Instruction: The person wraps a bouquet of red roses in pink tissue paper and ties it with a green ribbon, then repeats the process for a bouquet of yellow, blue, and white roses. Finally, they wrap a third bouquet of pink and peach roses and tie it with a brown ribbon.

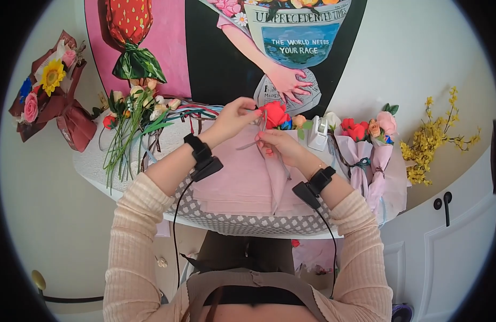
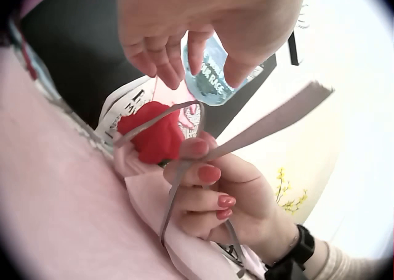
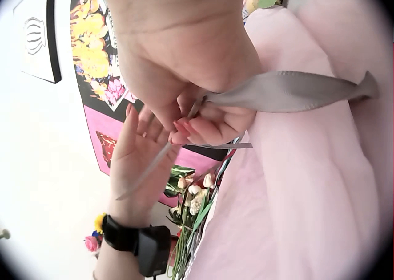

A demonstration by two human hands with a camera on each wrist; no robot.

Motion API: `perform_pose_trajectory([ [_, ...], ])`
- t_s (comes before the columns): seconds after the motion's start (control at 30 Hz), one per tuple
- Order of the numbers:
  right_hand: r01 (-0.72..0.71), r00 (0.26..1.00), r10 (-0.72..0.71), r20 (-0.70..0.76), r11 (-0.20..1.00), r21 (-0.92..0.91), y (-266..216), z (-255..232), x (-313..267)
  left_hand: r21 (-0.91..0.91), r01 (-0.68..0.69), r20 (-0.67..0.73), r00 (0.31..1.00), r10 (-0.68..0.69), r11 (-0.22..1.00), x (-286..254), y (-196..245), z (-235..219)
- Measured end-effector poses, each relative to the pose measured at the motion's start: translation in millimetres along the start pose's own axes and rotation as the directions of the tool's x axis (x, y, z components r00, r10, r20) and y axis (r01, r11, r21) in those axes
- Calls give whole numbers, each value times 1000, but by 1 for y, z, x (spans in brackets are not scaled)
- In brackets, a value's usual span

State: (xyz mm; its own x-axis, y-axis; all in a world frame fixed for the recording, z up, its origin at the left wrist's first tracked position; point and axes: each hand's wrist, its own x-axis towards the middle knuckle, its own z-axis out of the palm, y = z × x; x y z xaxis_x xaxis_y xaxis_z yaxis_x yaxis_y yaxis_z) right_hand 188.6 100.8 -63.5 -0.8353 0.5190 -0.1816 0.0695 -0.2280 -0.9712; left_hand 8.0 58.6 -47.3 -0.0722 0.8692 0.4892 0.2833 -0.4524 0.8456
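Note:
My right hand [image 1: 284, 146] pinches a grey ribbon [image 2: 274, 121] between thumb and fingertips, in front of a red rose [image 1: 276, 114]. One wide ribbon tail sticks out past the fingers, while a thin loop curves over the rose in the left wrist view. Pink wrapping paper [image 1: 278, 188] is folded around the rose's stem and hangs down below the right hand. My left hand [image 2: 209, 24] hovers above the ribbon loop, fingers loosely bent and apart, with nothing seen between them. Under the wrapped rose lies a stack of pink paper sheets [image 1: 232, 185].
Loose flowers with long green stems [image 1: 131, 131] lie at the left of the table. A white tape dispenser [image 1: 318, 134] stands right of the rose, near wrapped bouquets [image 1: 360, 158]. Paintings lean behind; yellow blossom branches [image 1: 433, 140] are far right.

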Motion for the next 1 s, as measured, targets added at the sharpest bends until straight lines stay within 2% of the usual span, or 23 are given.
perform_pose_trajectory([
  [0.03, 7, 1000, -6, -3, 996, 85, 1, -1, 0, 0, 0, 4, 1000, 0, 1000, -5, -2, -4],
  [0.07, 14, 1000, -13, -6, 985, 170, 3, -3, 0, -77, 255, 161, 957, -241, 964, -11, -3, -10],
  [0.1, 15, 1000, -14, -8, 985, 173, 3, -4, -1, -109, 501, 326, 834, -445, 859, -17, -2, -11],
  [0.13, 16, 1000, -15, -9, 985, 173, 4, -4, -1, -106, 502, 328, 833, -447, 858, -23, -2, -7],
  [0.2, 18, 1000, -16, -11, 984, 176, 2, -4, -3, -28, 492, 446, 785, -430, 870, -33, -2, 1],
  [0.33, 5, 1000, -2, -29, 994, 110, -1, -4, -10, -12, 470, 472, 781, -409, 883, -30, -5, 5],
  [0.5, 28, 999, -32, 44, 996, 83, 1, -10, -12, 90, 474, 562, 702, -438, 876, -31, 2, 12],
  [0.63, 48, 998, -49, 26, 998, 49, -1, -11, -13, 76, 419, 564, 730, -386, 905, -33, -1, 15],
  [0.7, 58, 998, -58, 2, 998, 25, -4, -11, -15, 26, 482, 506, 749, -428, 876, -32, -1, 14],
  [0.77, 45, 999, -47, -6, 984, -174, -7, -14, -18, 11, 487, 476, 766, -433, 874, -32, -1, 9],
  [0.8, 44, 999, -46, -3, 984, -175, -6, -15, -18, -3, 490, 448, 780, -437, 872, -32, -1, 6],
  [0.83, 106, 994, -103, 25, 938, -331, -6, -16, -17, -4, 491, 445, 781, -438, 871, -32, -2, 5],
  [0.87, 166, 986, -155, 63, 864, -475, -4, -17, -17, -79, 527, 438, 781, -446, 846, -32, -2, 5],
  [0.9, 167, 986, -154, 65, 864, -475, -4, -15, -16, -155, 559, 431, 780, -453, 815, -32, -4, 5],
  [0.93, 266, 947, -315, 65, 655, -707, -3, -12, -16, -155, 559, 430, 780, -454, 814, -33, -8, 5],
  [0.97, 307, 881, -459, 112, 375, -875, -1, -10, -16, -167, 574, 443, 770, -459, 801, -33, -11, 6],
  [1.0, 306, 881, -459, 112, 375, -875, 3, -6, -15, -179, 589, 457, 759, -463, 788, -33, -12, 8],
])
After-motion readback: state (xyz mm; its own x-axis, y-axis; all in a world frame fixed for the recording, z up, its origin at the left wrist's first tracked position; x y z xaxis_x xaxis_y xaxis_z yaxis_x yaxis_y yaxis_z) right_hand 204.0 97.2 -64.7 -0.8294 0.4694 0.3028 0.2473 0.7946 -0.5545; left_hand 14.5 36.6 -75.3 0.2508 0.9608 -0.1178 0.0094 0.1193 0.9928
